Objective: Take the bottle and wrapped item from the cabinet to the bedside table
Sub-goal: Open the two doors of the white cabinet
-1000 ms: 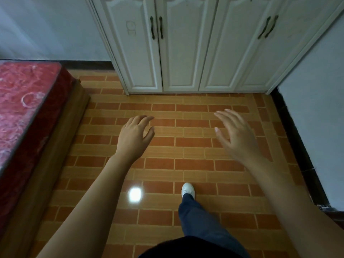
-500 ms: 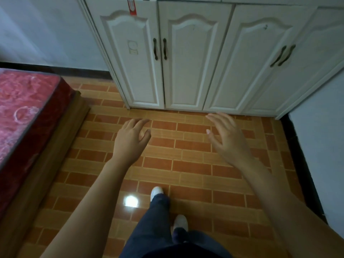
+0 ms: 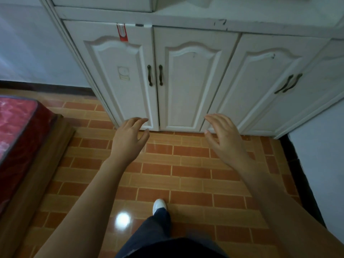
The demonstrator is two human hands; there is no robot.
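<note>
My left hand and right hand hover empty, fingers loosely spread; bottle and wrapped item are unseen, presumably inside the closed white panelled cabinet. Its upright dark metal handles lie ahead and above; my left is nearer.

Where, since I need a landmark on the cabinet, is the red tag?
In the head view, upper left of centre, the red tag hangs over the top edge of the leftmost cabinet door, up and left of the nearest dark handles.
</note>
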